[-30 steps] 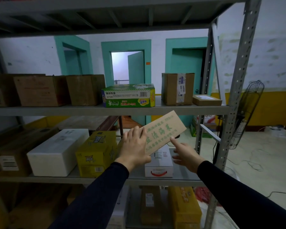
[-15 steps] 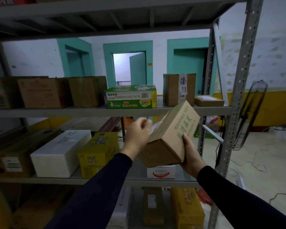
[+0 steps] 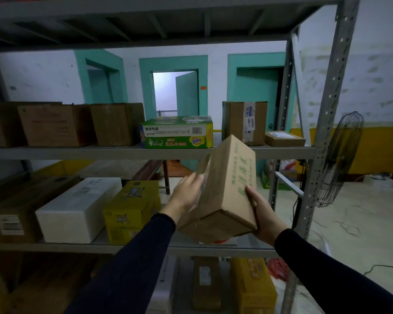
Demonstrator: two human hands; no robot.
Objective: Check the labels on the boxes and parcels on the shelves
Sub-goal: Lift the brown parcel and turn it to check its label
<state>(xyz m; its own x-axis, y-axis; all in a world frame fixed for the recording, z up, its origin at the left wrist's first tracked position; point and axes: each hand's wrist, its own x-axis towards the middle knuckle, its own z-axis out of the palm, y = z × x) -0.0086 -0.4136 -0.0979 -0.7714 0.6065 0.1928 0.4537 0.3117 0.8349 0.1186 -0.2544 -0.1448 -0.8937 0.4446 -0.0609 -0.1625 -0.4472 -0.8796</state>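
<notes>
Held carton (image 3: 225, 193): brown cardboard, green print on side. Shelf frame (image 3: 145, 152): grey metal, perforated upright at right. Flat box (image 3: 177, 132) on upper shelf: green, yellow end, white barcode strip. Foam box (image 3: 77, 209), lower shelf left: white. Box (image 3: 132, 207) beside it: yellow. Sleeves (image 3: 132, 268): dark navy. Door frames (image 3: 173, 62), far wall: teal. Wall band (image 3: 383, 150), right: yellow.

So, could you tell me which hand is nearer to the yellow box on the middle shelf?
Left. The left hand is just right of the yellow box; the right hand is beyond the held carton.
</notes>
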